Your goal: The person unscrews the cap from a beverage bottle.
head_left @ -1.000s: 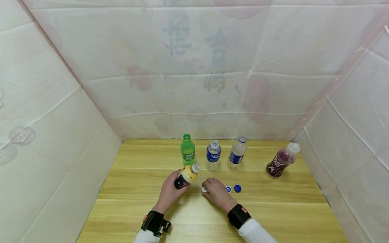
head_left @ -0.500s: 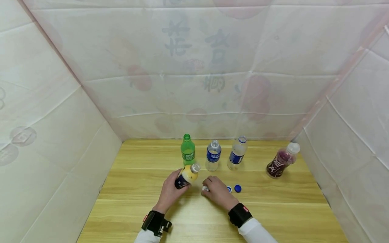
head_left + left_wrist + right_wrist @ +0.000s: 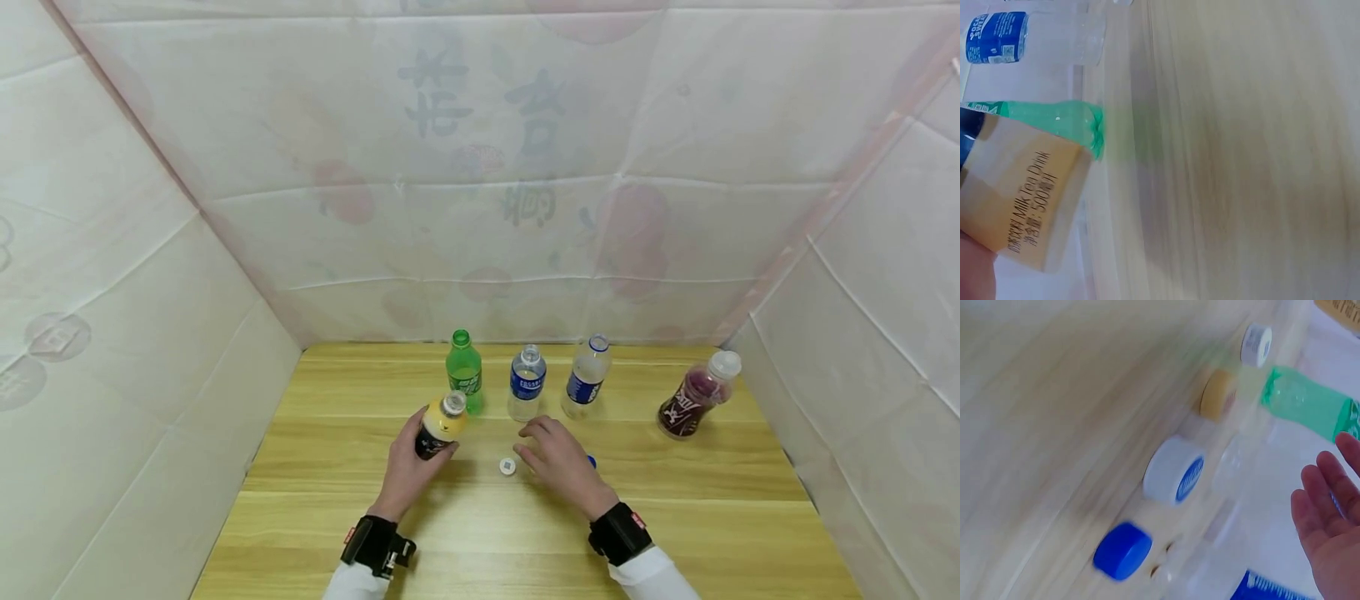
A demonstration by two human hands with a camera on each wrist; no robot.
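My left hand (image 3: 407, 469) grips a milk tea bottle (image 3: 441, 427), yellow above and dark below, tilted and off the table. Its printed yellow base (image 3: 1029, 194) shows large in the left wrist view. My right hand (image 3: 564, 468) hovers over the table with its fingers loosely extended, holding nothing. Left of its fingers a small white cap (image 3: 507, 467) lies on the wood. The right wrist view shows the caps in a row: the small white cap (image 3: 1256, 345), a yellow cap (image 3: 1218, 395), a larger white cap with a blue top (image 3: 1174, 470) and a blue cap (image 3: 1122, 550).
Behind the hands stand a green bottle (image 3: 464, 371), a clear blue-labelled bottle (image 3: 527, 387) and another clear bottle with a blue rim (image 3: 585, 387). A dark purple drink bottle (image 3: 693, 402) with a white cap is at the right. Pale cloth walls (image 3: 480, 250) enclose the wooden table (image 3: 315, 500).
My right hand has let go of the small white cap and moved to the right. My left hand has shifted a little left with the milk tea bottle.
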